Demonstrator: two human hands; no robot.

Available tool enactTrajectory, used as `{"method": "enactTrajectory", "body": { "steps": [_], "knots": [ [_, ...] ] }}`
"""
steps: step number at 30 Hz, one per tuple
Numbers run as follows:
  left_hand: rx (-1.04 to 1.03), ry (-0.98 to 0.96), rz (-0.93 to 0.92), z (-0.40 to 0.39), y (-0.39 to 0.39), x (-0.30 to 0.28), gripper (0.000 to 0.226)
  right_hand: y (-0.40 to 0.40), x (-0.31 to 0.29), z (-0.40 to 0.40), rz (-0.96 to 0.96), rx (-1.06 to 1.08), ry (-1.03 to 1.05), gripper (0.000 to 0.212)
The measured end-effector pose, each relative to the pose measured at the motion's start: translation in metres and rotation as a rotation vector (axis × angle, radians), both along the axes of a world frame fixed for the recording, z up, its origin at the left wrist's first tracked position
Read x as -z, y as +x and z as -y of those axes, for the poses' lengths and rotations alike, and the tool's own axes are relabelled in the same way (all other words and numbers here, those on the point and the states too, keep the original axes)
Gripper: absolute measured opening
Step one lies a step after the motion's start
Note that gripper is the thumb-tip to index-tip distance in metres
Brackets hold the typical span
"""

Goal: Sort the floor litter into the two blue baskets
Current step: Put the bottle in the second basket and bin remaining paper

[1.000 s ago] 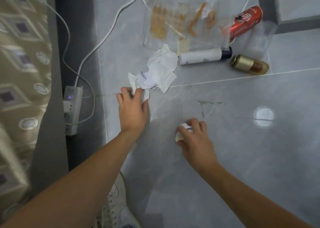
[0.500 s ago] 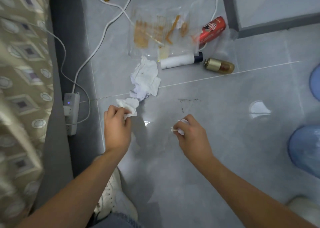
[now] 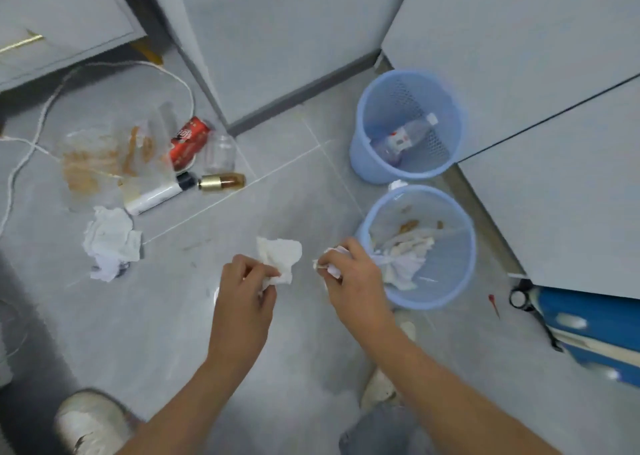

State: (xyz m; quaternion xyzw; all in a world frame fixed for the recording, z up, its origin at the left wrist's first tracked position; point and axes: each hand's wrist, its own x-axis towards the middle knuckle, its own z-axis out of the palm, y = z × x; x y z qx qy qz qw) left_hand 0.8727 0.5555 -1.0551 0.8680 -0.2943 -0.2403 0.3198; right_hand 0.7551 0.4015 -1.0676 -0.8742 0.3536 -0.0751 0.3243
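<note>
Both your hands hold tissue, right beside the nearer basket.

Head view: your left hand (image 3: pixel 242 302) pinches a crumpled white tissue (image 3: pixel 280 259), and your right hand (image 3: pixel 349 281) curls round a smaller white paper wad (image 3: pixel 329 267) just beside the nearer round blue plastic basket (image 3: pixel 460 274), which holds used tissues. The farther blue mesh basket (image 3: pixel 363 156) holds a clear plastic bottle (image 3: pixel 403 137). On the grey tiles to your left lie a red drinks can (image 3: pixel 188 139), a white tube with a dark cap (image 3: pixel 157 195), a gold-capped bottle (image 3: pixel 221 181) and a crumpled white paper pile (image 3: pixel 110 241).
</note>
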Motion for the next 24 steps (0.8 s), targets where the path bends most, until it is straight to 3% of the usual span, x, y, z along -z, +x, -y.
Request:
{"method": "enactTrajectory", "body": {
  "steps": [6,11,18,24],
  "knots": [
    [0.194,-0.114,-0.018,0.131,-0.069,0.002,0.026,-0.1,-0.012,0.08,-0.07,0.158,-0.037,0.012],
    [0.241,-0.046,-0.015,0.2,-0.097,0.033,0.02,-0.151,0.015,0.116,-0.115,0.221,-0.018,0.015],
    [0.3,0.129,0.038,0.221,-0.093,0.061,0.032,-0.167,0.043,0.121,-0.158,0.207,0.115,0.045],
    [0.266,0.133,0.1,0.196,-0.086,0.039,0.029,-0.148,0.016,0.105,-0.118,0.201,0.003,0.034]
  ]
}}
